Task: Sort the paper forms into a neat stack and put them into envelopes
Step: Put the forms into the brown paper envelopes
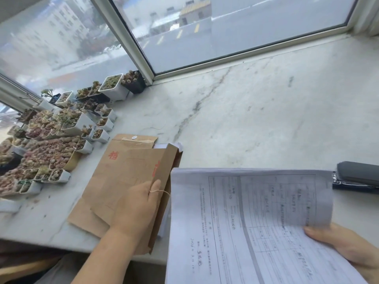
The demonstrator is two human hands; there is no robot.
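My left hand grips the edge of a brown paper envelope with red printing, lifted and tilted on its side, a thin white string looped over my thumb. Under it lie two more brown envelopes, one with a round button clasp at its flap. My right hand holds a stack of printed paper forms with table grids by its right edge, raised close to the camera just right of the lifted envelope. A few white sheets peek out beyond the envelopes.
Many small pots of succulents crowd the left of the marble sill. A black stapler lies at the right edge. Window frames close off the back.
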